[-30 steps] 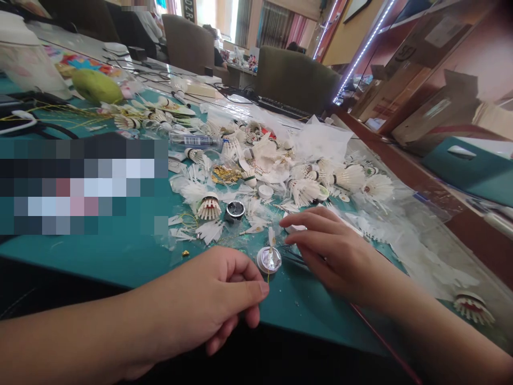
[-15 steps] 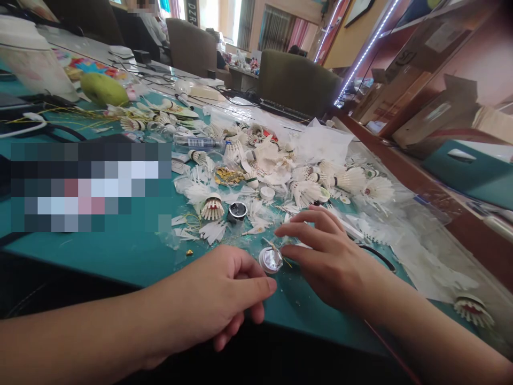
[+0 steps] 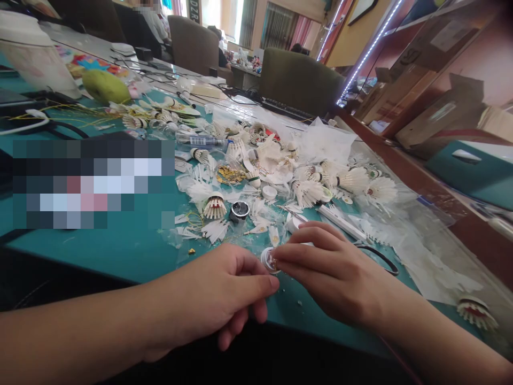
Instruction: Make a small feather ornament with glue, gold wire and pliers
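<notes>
A small round white-rimmed container (image 3: 266, 261) stands near the table's front edge, between my hands. Over its right side come the fingertips of my right hand (image 3: 336, 267), pinched together. Tiny yellowish bits show at those fingertips, too small to name, and the fingers cover much of the container's top. My left hand (image 3: 236, 289) hovers just left of and in front of the container. Its fingers curl loosely apart from the outstretched thumb, and nothing shows in them. Beyond my right hand's knuckles, a white round piece (image 3: 295, 222) lies partly covered.
Shuttlecocks (image 3: 215, 207) and loose feathers (image 3: 216, 230) are heaped across the table (image 3: 132, 262). Among them are a black watch-like round object (image 3: 240, 212), gold scraps (image 3: 230, 174) and a long white tool (image 3: 340, 222). A black cable loop (image 3: 385, 256) lies right; a green fruit (image 3: 105, 87) sits far left.
My right hand has come lower and its fingers have closed together over the container, uncovering the white round piece and long white tool behind. My left hand has hardly moved.
</notes>
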`<state>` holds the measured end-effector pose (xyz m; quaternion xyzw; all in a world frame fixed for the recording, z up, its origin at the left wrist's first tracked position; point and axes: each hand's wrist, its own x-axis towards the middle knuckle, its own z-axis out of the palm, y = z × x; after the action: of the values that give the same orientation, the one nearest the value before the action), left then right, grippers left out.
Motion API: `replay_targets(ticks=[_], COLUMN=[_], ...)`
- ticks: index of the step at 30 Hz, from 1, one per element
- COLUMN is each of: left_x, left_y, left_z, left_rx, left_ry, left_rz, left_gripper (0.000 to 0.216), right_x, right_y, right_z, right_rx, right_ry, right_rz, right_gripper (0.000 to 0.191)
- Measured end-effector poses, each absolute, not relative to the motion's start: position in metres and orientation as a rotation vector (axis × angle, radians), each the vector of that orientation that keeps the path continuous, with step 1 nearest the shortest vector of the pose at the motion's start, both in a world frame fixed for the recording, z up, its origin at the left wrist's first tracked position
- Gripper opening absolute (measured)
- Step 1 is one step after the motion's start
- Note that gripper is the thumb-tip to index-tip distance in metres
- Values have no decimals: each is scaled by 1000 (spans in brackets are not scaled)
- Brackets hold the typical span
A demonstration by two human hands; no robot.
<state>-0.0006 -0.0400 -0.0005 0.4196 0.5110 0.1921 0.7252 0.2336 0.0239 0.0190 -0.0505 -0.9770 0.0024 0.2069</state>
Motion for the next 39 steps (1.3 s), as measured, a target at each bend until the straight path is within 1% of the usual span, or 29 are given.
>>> replay_targets(ticks=[7,13,15,17,20,21,24,27,39], left_x=[0,1,1,1,0,0,-1,-2,-2], left_y=[-41,-44,-44,-44,-44,-44,-44,-46,-49], left_z=[7,8,10,11,12,12,10,8,11], left_rx=[928,944,950,953,948,946,929,899,870], left_ry=[1137,1190,1191,1186,1176,1171,1158,1161,1175], left_rz=[411,381,367,351,335,333,341,365,353], left_gripper=[33,35,33,30,29,29,27,25,30], right_x=[230,228,227,228,233,236,244,250,249], right_y=[21,18,18,17,16,16,18,23,27], right_z=[22,26,26,26,25,24,20,17,16], right_rx=[-173,-165,-170,-158,-156,-179,-263,-250,-227], right_ry=[-2749,-2767,-2765,-2739,-2656,-2626,-2579,-2591,-2563], right_rz=[42,27,17,17,11,1,-71,-139,-154], right_gripper=[38,39,39,35,21,19,25,24,25])
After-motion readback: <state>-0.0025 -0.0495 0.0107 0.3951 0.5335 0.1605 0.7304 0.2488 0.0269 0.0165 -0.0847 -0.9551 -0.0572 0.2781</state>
